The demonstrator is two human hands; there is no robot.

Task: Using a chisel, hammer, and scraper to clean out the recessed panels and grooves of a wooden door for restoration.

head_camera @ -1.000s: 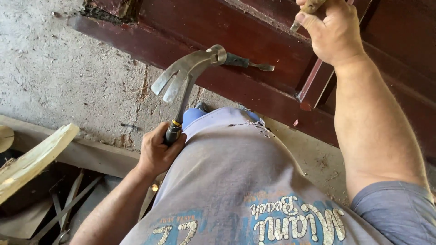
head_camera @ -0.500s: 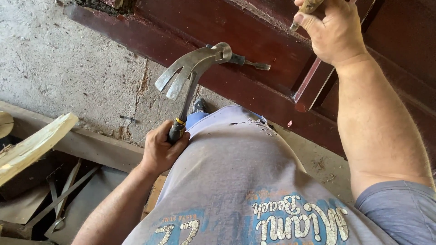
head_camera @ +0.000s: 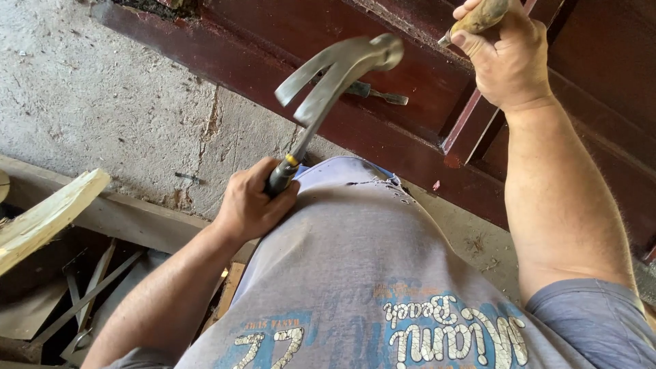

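Since half a second ago my left hand (head_camera: 254, 203), clenched on the claw hammer (head_camera: 338, 68), has swung its blurred head up-right toward the wooden-handled tool (head_camera: 480, 17), probably a chisel, fisted in my right hand (head_camera: 507, 58) against the dark red door (head_camera: 403, 147).

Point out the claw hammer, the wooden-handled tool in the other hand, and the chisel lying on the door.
claw hammer (head_camera: 342, 65), head view, on its blurred steel head.
wooden-handled tool (head_camera: 482, 15), head view, on the handle.
chisel (head_camera: 379, 94), head view, on its metal shank.
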